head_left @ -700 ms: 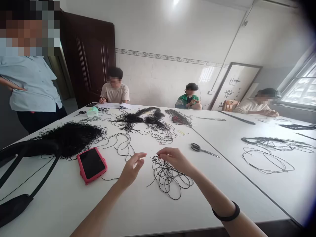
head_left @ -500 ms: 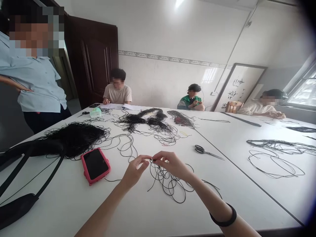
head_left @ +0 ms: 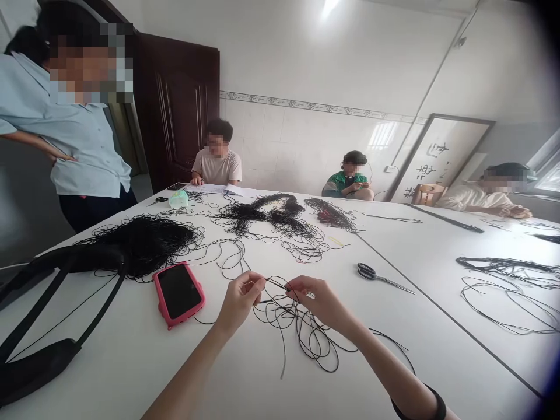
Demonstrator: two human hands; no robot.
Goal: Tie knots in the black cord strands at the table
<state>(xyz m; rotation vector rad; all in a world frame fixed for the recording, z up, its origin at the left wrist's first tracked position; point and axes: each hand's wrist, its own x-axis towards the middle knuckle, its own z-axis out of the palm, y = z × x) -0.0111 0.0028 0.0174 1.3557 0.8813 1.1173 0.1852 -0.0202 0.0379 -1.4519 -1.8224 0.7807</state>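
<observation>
Thin black cord (head_left: 317, 344) lies in loose loops on the white table beneath my hands. My left hand (head_left: 241, 297) pinches a part of this cord between thumb and fingertips. A short way to the right, my right hand (head_left: 312, 294) also pinches the cord, and several strands with a small loop span the gap between the two hands. One loose cord end hangs down toward the table's near side. Whether there is a knot between the fingers is too small to tell.
A pink-cased tablet (head_left: 179, 293) lies left of my hands, scissors (head_left: 380, 277) to the right. Black cord heaps (head_left: 153, 242) cover the table's left and middle. A black strapped object (head_left: 65, 303) is at the left edge. One person (head_left: 87, 146) stands; several sit around the table.
My hands have moved apart, and cord strands now stretch between them where the fingertips were close together. The view has shifted slightly left.
</observation>
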